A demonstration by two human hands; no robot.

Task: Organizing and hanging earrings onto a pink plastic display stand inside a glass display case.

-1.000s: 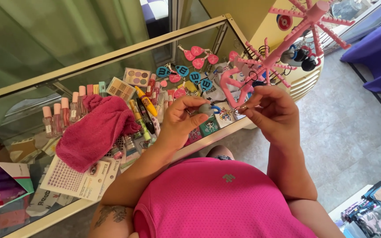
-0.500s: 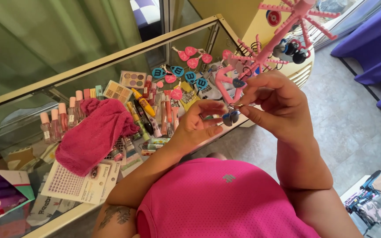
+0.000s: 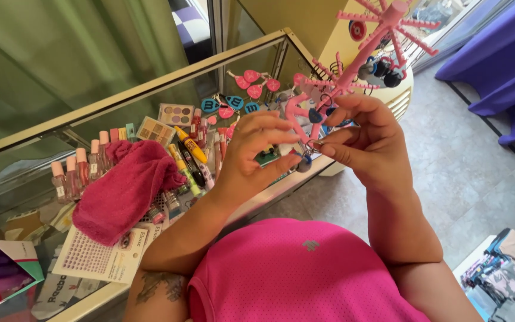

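— What do my hands hold?
— My left hand [image 3: 256, 152] and right hand [image 3: 365, 140] pinch one small round metal keyring [image 3: 305, 160] above the glass tabletop [image 3: 150, 89], beside the pink plastic spiked rack [image 3: 353, 71].
— Nearby?
— A soft, crumpled pink cloth [image 3: 126, 191].

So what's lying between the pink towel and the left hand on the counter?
In the head view, tubes and pens of makeup lie between the pink towel and the left hand, a yellow one among them.

Directly beyond the fingertips [image 3: 329, 146], passage is blocked by the pink pegged keychain stand [image 3: 353, 71]. Left of them, the glass counter [image 3: 150, 89] is crowded with cosmetics [image 3: 189, 146]; below, open tiled floor [image 3: 448, 179] is left.
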